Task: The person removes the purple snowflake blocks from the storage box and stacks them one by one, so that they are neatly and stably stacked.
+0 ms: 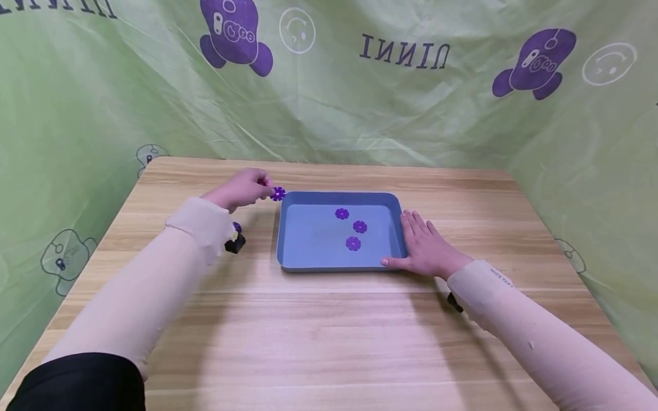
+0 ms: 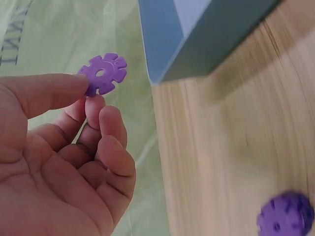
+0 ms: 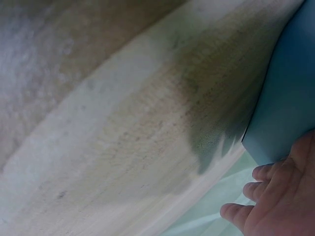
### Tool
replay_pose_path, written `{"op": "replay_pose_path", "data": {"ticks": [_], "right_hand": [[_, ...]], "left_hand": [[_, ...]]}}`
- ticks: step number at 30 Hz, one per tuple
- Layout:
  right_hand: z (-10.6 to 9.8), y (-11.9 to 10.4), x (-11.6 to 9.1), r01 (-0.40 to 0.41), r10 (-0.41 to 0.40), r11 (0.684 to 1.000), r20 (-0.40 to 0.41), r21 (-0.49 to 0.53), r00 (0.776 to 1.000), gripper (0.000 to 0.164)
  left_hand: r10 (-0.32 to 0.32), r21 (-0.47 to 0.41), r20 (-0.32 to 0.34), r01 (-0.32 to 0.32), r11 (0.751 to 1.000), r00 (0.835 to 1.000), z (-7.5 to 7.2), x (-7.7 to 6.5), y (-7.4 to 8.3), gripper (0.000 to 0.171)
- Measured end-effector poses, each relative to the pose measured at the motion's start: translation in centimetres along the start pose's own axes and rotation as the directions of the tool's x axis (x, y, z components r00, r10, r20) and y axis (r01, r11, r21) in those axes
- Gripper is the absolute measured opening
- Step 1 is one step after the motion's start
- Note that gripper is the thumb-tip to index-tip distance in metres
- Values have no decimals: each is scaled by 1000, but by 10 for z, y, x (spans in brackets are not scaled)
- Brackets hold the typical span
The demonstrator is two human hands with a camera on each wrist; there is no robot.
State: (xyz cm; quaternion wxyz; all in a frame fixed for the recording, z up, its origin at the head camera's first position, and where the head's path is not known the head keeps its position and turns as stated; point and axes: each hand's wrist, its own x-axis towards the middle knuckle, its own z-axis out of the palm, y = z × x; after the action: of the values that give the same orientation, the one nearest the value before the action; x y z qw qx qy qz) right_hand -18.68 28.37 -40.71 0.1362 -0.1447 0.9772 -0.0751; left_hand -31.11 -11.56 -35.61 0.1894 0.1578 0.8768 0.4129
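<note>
Between thumb and index finger, my left hand [image 1: 245,187] pinches a purple notched disc [image 2: 104,73] with a hole in its middle. In the head view that disc is just outside the back left corner of a blue-grey tray [image 1: 308,261]. Three similar purple discs lie inside the tray, right of its middle: one toward the back [image 1: 341,213], one to its right [image 1: 360,227] and one nearer the front [image 1: 353,244]. My right hand [image 1: 429,246] rests with straight, spread fingers against the tray's right side, its thumb at the front right corner.
More purple discs [image 2: 285,216] sit in a stack on the wooden table [image 1: 319,337], left of the tray and partly hidden by my left sleeve in the head view. A green printed cloth [image 1: 360,120] hangs behind the table and along its sides.
</note>
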Motion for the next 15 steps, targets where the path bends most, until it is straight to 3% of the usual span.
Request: {"op": "replay_pose_path", "data": {"ticks": [10,15], "right_hand": [[-1,-1,1,3,-3,1000,-13,-8,1000,119],[-1,0,1,-4,4,1000,-9,-4,1000,120]], "left_hand": [[-65,-12,0,65,998,998,-30,-29,-25,13],[-96,-36,4,96,995,995,-38,-39,-36,14]]}}
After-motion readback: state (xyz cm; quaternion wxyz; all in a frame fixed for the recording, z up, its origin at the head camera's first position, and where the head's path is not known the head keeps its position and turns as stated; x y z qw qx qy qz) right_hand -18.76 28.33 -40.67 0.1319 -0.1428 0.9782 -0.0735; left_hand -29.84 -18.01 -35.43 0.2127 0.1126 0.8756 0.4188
